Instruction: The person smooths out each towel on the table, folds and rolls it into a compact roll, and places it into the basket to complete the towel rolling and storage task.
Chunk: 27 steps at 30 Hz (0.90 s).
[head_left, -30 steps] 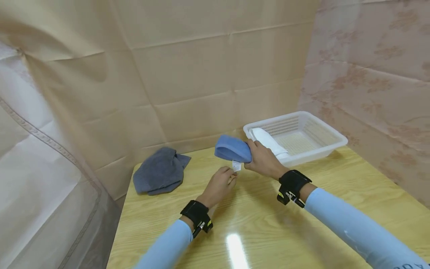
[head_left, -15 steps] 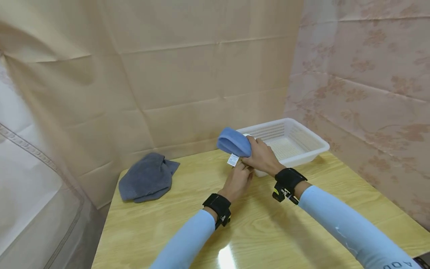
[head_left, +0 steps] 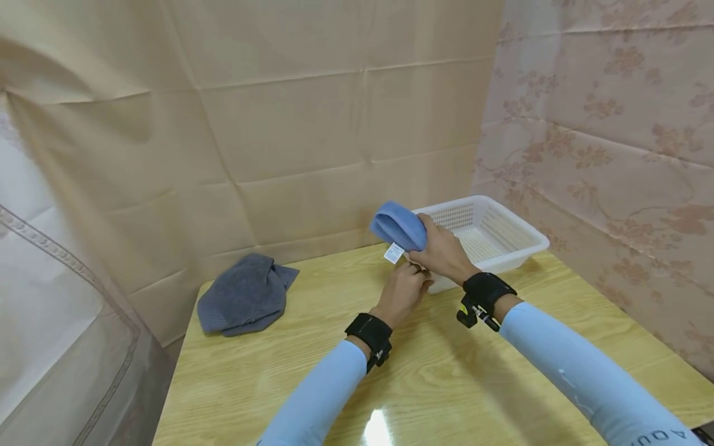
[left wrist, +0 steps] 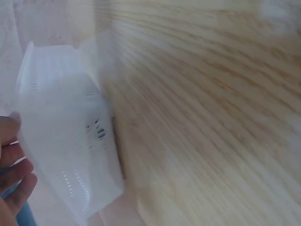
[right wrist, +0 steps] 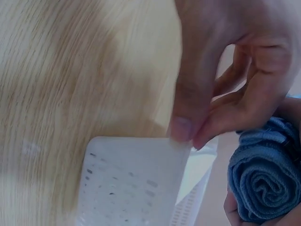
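My right hand [head_left: 443, 251] grips a rolled blue towel [head_left: 398, 224] above the near left end of a white plastic basket [head_left: 515, 259]. The towel's spiral end [right wrist: 263, 188] shows in the right wrist view, and a white tag [head_left: 393, 253] hangs from it. My left hand [head_left: 404, 288] is below the towel; its thumb and a finger pinch the basket's rim at a corner, as the right wrist view shows. Inside the basket, a white rolled cloth [right wrist: 195, 172] is only partly seen there; in the head view my hands hide it.
A crumpled dark grey towel [head_left: 245, 296] lies on the left of the wooden table [head_left: 268, 384]. The basket stands near the back, by the beige cloth wall [head_left: 312, 148]. A floral cloth [head_left: 608, 161] hangs along the right side.
The head view has turned right. My left hand has moved right, from beneath the towel's tag to the basket's rim. The blue towel has risen slightly and tilted in my right hand.
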### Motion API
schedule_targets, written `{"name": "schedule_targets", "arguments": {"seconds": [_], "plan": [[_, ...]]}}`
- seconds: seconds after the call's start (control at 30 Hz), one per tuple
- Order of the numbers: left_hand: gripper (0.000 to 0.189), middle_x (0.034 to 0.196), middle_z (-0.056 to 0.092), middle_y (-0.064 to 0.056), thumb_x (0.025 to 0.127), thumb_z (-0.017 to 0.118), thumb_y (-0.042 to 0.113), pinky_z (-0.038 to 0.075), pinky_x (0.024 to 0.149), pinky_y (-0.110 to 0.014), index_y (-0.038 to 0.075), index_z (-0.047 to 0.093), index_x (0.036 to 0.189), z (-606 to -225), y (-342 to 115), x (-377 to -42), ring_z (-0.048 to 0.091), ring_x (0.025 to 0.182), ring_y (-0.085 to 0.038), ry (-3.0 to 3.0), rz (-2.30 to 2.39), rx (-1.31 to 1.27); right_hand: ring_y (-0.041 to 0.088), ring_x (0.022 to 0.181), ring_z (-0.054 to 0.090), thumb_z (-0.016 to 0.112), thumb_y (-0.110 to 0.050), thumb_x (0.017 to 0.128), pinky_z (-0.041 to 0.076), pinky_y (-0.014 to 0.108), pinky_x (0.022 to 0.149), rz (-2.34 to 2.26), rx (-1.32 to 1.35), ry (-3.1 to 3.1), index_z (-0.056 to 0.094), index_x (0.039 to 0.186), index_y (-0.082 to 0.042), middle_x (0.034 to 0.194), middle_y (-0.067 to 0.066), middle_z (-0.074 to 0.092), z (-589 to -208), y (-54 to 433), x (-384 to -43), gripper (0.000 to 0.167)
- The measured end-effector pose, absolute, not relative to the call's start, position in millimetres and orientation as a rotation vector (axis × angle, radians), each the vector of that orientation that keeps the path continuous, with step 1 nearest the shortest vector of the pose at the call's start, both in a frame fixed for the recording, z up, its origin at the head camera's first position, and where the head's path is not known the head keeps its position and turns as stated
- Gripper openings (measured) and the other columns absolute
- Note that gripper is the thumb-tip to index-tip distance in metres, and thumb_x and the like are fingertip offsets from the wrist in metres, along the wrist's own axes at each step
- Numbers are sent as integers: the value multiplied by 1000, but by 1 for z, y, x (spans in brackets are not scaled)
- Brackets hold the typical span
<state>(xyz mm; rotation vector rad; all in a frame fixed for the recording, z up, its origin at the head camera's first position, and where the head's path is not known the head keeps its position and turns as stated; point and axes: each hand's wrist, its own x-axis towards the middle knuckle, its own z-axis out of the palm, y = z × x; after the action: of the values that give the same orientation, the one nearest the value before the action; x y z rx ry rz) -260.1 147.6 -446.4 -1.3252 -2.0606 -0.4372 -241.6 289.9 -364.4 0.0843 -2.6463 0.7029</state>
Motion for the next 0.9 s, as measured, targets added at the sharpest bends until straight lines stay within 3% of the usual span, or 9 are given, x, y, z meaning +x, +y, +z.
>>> {"name": "schedule_targets", "arguments": {"seconds": [0.3, 0.7, 0.9], "plan": [[9, 95, 73, 1, 95, 76, 16, 49, 84, -20, 9, 80, 99, -440, 149, -259, 63, 90, -13, -2055, -548, -1369, 43, 100, 65, 78, -23, 85, 54, 56, 80, 622, 134, -2659, 28, 164, -19, 119, 30, 63, -366, 301, -242, 93], [9, 98, 71, 2, 97, 75, 18, 48, 90, -19, 11, 79, 101, -440, 150, -254, 63, 96, -11, -2081, -530, -1355, 43, 92, 64, 75, -20, 86, 54, 54, 72, 593, 133, -2658, 30, 163, -16, 112, 32, 63, -370, 309, -242, 89], [11, 93, 70, 3, 98, 73, 22, 48, 84, -18, 12, 79, 100, -440, 151, -252, 61, 91, -10, -2121, -496, -1345, 42, 88, 64, 75, -21, 86, 53, 53, 70, 590, 98, -2665, 31, 162, -17, 109, 31, 64, -372, 315, -243, 89]]}}
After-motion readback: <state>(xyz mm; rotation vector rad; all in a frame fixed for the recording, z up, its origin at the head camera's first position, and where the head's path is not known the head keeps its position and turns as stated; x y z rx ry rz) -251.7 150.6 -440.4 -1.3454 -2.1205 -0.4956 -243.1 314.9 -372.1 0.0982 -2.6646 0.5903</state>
